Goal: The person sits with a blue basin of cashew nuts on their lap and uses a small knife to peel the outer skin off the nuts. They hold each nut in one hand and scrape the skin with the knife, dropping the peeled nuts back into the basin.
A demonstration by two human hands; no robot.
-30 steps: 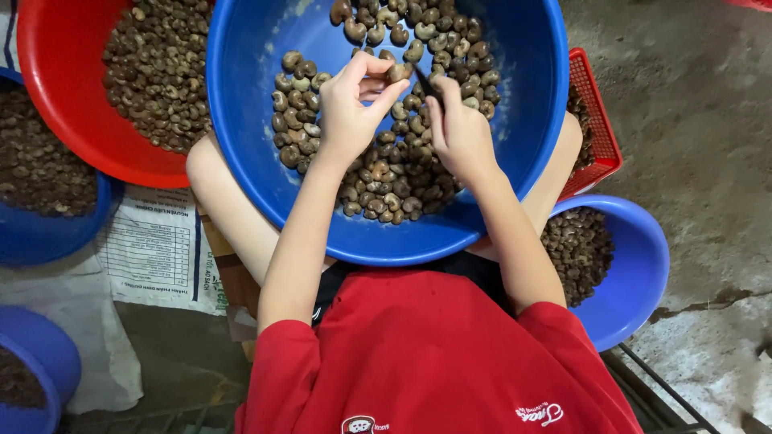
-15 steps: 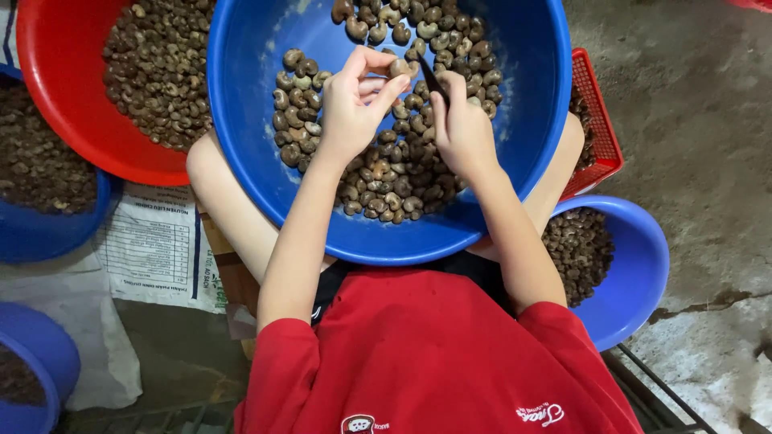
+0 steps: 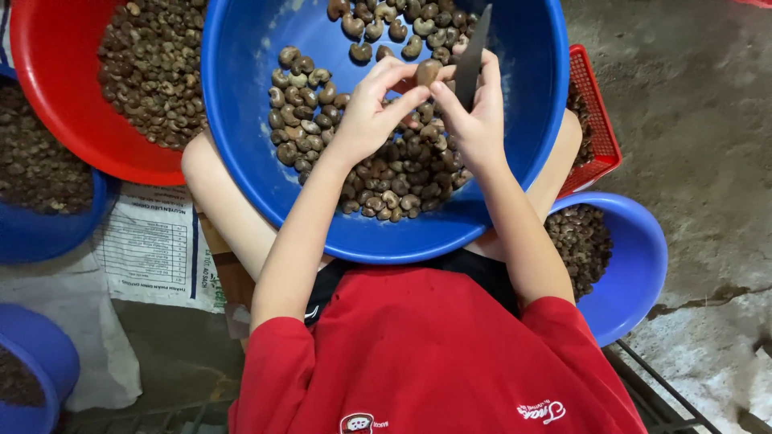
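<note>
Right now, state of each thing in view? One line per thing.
left hand: pinching a single nut at its fingertips
right hand: gripping a dark blade, tip up, beside the nut
large blue basin: on the lap, part filled with nuts
red basin: holds a pile of nuts
small blue bowl: part filled
red crate: mostly hidden behind the basin

Even soft light, sharp focus, faint shadows, no glare
</note>
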